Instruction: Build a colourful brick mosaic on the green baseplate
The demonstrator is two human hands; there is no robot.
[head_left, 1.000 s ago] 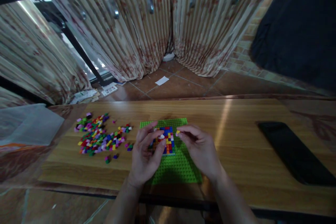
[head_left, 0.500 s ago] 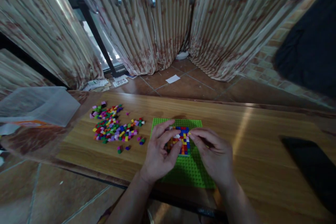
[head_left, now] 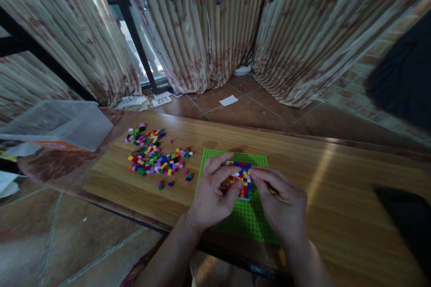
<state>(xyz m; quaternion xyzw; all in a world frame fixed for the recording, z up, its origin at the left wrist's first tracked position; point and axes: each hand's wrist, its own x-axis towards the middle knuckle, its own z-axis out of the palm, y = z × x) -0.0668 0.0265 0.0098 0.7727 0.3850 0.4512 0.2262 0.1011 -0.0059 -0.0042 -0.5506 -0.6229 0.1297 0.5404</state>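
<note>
My left hand (head_left: pixel 215 190) hovers over the left part of a brick mosaic (head_left: pixel 245 193), its fingers curved and thumb apart from the index finger. A small white brick (head_left: pixel 236 174) shows by its fingertips; whether they touch it I cannot tell. At the mosaic's right edge, my right hand (head_left: pixel 281 197) pinches a tiny yellow brick (head_left: pixel 249 171) between thumb and index finger. The mosaic of blue, red, white, yellow and orange bricks sits on a green studded baseplate (head_left: pixel 242 219). My left hand hides much of its left side.
Loose coloured bricks (head_left: pixel 151 154) lie heaped on the wooden table (head_left: pixel 340 215), left of the baseplate. A clear plastic bin (head_left: pixel 67 121) stands at the far left. On the right lies a black flat object (head_left: pixel 400 210). Striped curtains (head_left: pixel 215 40) hang behind the table.
The whole view has shifted, so the table and bricks appear farther right. Both hands keep nearly the same pose over the mosaic.
</note>
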